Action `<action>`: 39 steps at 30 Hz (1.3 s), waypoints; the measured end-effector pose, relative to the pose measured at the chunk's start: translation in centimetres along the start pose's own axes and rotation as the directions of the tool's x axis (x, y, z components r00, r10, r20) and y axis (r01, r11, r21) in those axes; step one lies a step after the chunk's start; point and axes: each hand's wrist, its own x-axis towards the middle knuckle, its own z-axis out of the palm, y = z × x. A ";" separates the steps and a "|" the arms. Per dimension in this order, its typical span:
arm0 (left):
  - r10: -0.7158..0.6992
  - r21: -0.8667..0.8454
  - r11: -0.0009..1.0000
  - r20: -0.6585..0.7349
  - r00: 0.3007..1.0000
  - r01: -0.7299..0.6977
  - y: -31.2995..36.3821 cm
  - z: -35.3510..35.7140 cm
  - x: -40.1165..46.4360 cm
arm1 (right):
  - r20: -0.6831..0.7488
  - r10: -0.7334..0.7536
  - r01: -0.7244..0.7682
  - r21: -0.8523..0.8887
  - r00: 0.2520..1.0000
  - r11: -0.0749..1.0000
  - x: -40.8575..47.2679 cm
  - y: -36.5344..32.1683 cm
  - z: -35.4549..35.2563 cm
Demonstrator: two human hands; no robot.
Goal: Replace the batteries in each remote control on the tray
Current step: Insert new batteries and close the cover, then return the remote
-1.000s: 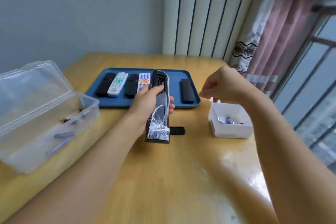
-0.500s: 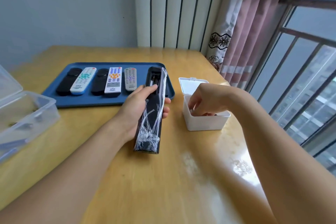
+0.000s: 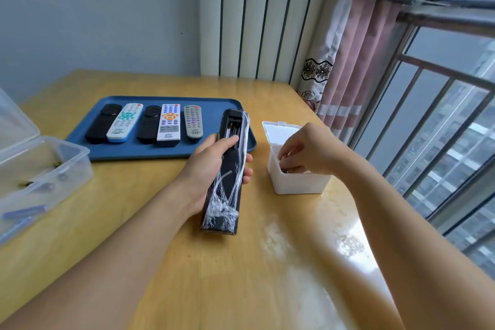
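My left hand point(image 3: 214, 166) grips a long black remote point(image 3: 226, 190) wrapped in clear plastic, back side up, its battery bay point(image 3: 233, 127) uncovered at the far end. My right hand point(image 3: 308, 151) reaches into a small white box point(image 3: 297, 182), fingers curled down inside; what they touch is hidden. The blue tray point(image 3: 150, 151) behind holds several remotes: a black one point(image 3: 103, 123), a white and teal one point(image 3: 124, 122), another black one point(image 3: 148, 124), a white one with orange keys point(image 3: 169, 122) and a grey one point(image 3: 192, 120).
A clear plastic bin point(image 3: 40, 171) with its lid open stands at the left edge and holds several loose batteries point(image 3: 25, 211). The wooden table point(image 3: 241, 276) ends at the right by a window with curtains point(image 3: 348, 61). The white box's lid point(image 3: 278, 130) is tipped back.
The view has swung to the right. My right hand has dropped from above the table into the white box. My left hand keeps its hold on the wrapped remote.
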 end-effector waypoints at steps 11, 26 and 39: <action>-0.091 -0.014 0.996 -0.049 0.995 0.090 0.8 -1.5 -0.1 | -0.081 -0.126 0.131 0.876 0.989 0.465 2.0 -4.3 3.5; 0.008 0.027 1.000 0.063 0.998 -0.009 0.8 -1.0 -0.3 | -0.399 -0.260 0.434 0.448 0.879 0.782 1.1 -5.0 4.0; 0.113 0.190 0.975 0.043 0.993 -0.119 0.3 -0.7 -0.4 | -0.345 -0.333 0.452 0.363 0.877 0.815 0.9 -5.5 4.8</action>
